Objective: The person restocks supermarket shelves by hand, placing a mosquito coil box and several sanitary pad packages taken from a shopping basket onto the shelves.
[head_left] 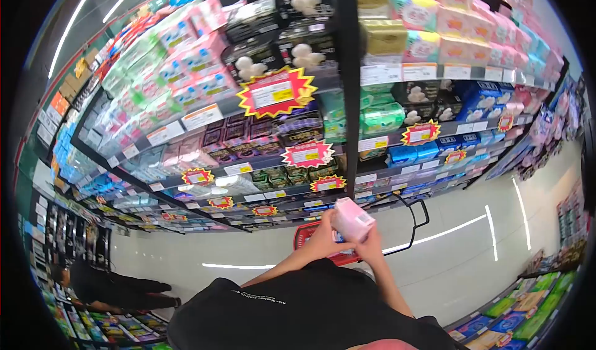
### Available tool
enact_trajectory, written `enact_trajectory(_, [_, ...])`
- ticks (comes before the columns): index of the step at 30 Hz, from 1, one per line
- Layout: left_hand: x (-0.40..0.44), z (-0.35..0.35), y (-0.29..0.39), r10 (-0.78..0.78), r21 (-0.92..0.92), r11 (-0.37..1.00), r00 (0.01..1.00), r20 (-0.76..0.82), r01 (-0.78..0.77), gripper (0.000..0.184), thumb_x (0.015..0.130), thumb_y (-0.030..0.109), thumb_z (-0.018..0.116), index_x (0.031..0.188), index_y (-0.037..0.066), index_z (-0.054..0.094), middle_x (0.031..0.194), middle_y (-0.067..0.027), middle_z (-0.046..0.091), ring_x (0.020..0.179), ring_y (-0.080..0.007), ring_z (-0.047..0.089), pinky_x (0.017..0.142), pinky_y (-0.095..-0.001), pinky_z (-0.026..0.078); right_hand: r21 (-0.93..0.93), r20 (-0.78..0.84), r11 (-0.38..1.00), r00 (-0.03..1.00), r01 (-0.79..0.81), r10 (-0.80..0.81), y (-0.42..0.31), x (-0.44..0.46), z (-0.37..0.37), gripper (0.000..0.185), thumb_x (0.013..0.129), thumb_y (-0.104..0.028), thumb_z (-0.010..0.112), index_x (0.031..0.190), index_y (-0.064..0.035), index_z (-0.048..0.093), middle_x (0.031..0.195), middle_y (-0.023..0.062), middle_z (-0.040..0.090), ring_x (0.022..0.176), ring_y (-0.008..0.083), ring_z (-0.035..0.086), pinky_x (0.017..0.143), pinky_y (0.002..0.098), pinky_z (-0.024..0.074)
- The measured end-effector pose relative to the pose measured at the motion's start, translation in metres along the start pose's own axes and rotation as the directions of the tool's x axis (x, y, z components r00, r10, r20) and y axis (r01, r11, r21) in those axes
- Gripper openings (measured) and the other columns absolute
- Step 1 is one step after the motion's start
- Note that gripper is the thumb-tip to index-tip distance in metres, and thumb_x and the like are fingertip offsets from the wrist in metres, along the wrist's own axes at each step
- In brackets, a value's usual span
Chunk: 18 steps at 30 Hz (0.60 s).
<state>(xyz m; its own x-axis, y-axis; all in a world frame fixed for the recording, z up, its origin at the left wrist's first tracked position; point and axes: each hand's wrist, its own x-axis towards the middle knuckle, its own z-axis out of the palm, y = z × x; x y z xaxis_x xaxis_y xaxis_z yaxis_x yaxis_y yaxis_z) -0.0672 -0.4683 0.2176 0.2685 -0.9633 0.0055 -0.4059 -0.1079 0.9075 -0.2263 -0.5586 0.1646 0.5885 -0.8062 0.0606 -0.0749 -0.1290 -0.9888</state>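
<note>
A pink soft pack (354, 217) with a printed label on one end is held in front of my chest. My left hand (324, 237) is closed on its left side, and my right hand (370, 244) grips its right lower corner. Its front text is too small to read. Just below and behind the pack stands a red shopping basket (301, 234), partly hidden by my hands and forearm. A long black handle (411, 226) reaches out to the right, seemingly part of the basket.
Ahead, stocked shelves (273, 195) carry packs in pink, green, black and blue, with starburst price signs (277, 93). A black upright post (351, 102) divides them. Another person in dark clothes (105, 285) is at lower left. Low displays (521, 309) stand at lower right.
</note>
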Motion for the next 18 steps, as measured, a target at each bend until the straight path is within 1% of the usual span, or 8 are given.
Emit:
enact_trajectory(1, [-0.007,-0.010,0.003,0.049,-0.006,0.999,0.996,-0.069,-0.050,0.107,0.068,0.027,0.088,0.142,-0.003,0.018,0.134,-0.0219,0.043,0.129,-0.0309,0.046,0.102,-0.0415,0.044,-0.082,0.064,0.994,0.995,0.078,-0.073,-0.031,-0.005,0.015,0.074,0.071,-0.014,0.080,0.132,0.0022,0.042,0.127,0.0174,0.057,0.116,0.0271,0.058,0.095,0.0393,0.0490])
enact_trajectory(2, [-0.015,-0.022,0.010,0.094,-0.010,0.995,0.986,-0.139,-0.096,0.109,0.068,0.025,0.088,0.144,-0.003,0.015,0.136,-0.0213,0.041,0.129,-0.0301,0.045,0.102,-0.0411,0.044,0.086,0.222,0.990,0.967,0.111,-0.128,-0.062,-0.009,0.023,0.078,0.072,-0.016,0.079,0.136,0.0014,0.041,0.138,0.0194,0.049,0.126,0.0307,0.051,0.102,0.0414,0.0431])
enact_trajectory(5, [-0.030,-0.075,0.004,-0.006,-0.558,0.825,0.987,-0.158,-0.084,0.112,0.066,0.018,0.087,0.150,0.003,0.014,0.145,-0.0165,0.038,0.132,-0.0281,0.043,0.107,-0.0425,0.041,-0.012,0.294,0.933,0.893,0.359,-0.340,-0.137,-0.011,0.044,0.063,0.075,-0.011,0.075,0.132,0.0014,0.050,0.141,0.0195,0.046,0.127,0.0352,0.050,0.106,0.0417,0.0391])
enact_trajectory(6, [-0.035,-0.101,0.004,-0.037,-0.707,0.705,0.992,-0.122,-0.061,0.108,0.067,0.020,0.087,0.150,0.004,0.019,0.146,-0.0160,0.039,0.133,-0.0297,0.043,0.108,-0.0436,0.040,0.045,0.343,0.923,0.862,0.383,-0.374,-0.148,-0.007,0.049,0.055,0.077,-0.008,0.073,0.128,0.0023,0.054,0.138,0.0189,0.050,0.123,0.0324,0.053,0.104,0.0404,0.0420])
enact_trajectory(8, [-0.050,-0.138,0.011,-0.115,-0.980,0.185,0.992,0.049,0.070,0.103,0.071,0.034,0.084,0.150,0.006,0.025,0.148,-0.0164,0.040,0.136,-0.0337,0.042,0.110,-0.0471,0.040,0.184,0.320,0.951,0.899,0.250,-0.298,-0.153,-0.006,0.060,0.038,0.081,0.000,0.066,0.117,0.0037,0.059,0.124,0.0165,0.060,0.110,0.0249,0.061,0.095,0.0351,0.0483])
enact_trajectory(10, [-0.046,-0.163,0.013,0.183,-0.995,-0.086,0.981,-0.063,-0.048,0.102,0.075,0.050,0.077,0.150,0.005,0.024,0.151,-0.0169,0.038,0.136,-0.0353,0.042,0.110,-0.0507,0.039,0.230,0.254,0.967,0.952,0.112,-0.170,-0.156,-0.006,0.073,0.026,0.084,0.006,0.059,0.110,0.0037,0.060,0.108,0.0133,0.065,0.097,0.0187,0.064,0.084,0.0304,0.0519])
enact_trajectory(15, [-0.044,-0.195,-0.013,0.175,-0.964,-0.122,0.951,-0.253,-0.235,0.080,0.083,0.039,0.063,0.146,0.000,0.032,0.142,-0.0181,0.049,0.128,-0.0337,0.051,0.108,-0.0503,0.040,0.087,0.262,0.991,0.958,0.098,-0.118,-0.155,0.003,0.100,0.021,0.089,0.003,0.059,0.110,0.0035,0.057,0.108,0.0126,0.063,0.095,0.0178,0.064,0.087,0.0311,0.0497])
enact_trajectory(18, [-0.050,-0.206,-0.027,0.116,-0.971,-0.207,0.983,-0.142,-0.116,0.068,0.085,0.031,0.056,0.142,0.000,0.038,0.136,-0.0176,0.054,0.123,-0.0322,0.055,0.105,-0.0484,0.044,0.081,0.210,0.992,0.971,0.098,-0.113,-0.168,0.003,0.125,0.025,0.088,0.005,0.058,0.113,0.0035,0.059,0.106,0.0112,0.065,0.094,0.0158,0.064,0.084,0.0281,0.0503])
